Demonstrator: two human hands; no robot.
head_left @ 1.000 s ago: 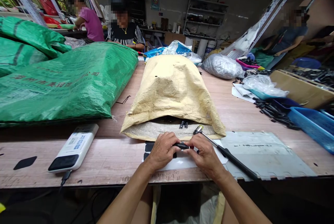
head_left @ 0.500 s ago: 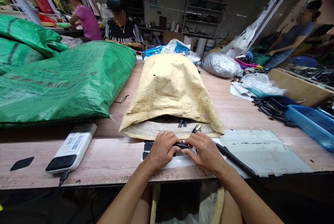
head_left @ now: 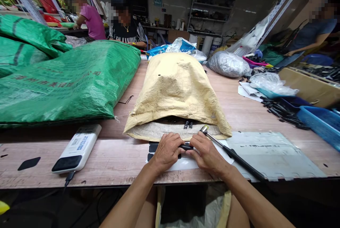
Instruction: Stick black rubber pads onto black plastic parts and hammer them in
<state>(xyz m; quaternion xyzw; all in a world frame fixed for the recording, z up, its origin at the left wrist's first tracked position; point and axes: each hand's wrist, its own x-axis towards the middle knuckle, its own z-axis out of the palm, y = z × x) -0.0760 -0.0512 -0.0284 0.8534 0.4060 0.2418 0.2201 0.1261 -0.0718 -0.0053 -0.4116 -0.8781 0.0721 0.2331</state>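
Observation:
Between my two hands is a small black rod-like part (head_left: 187,147), held level just above the table's front edge. My left hand (head_left: 169,151) closes its fingers on the left end. My right hand (head_left: 205,153) pinches the right end. Beneath them lies a white sheet (head_left: 183,164) with black rounded patches, partly covered by the hands. A hammer (head_left: 243,161) with a black handle and metal head rests slantwise just right of my right hand. Behind the hands, a tan woven sack (head_left: 179,89) gapes toward me, with small black parts (head_left: 188,124) at its mouth.
Left are a bulging green sack (head_left: 79,82) and a white power bank (head_left: 77,149) with a cable. A grey sheet (head_left: 276,153), black parts (head_left: 284,112) and a blue tray (head_left: 321,125) are at right. Another open sack (head_left: 225,208) sits at my lap. Several people work farther back.
The view has turned slightly left, so the scene sits farther right. Both hands keep hold of the black part, and more of the hammer's metal head shows.

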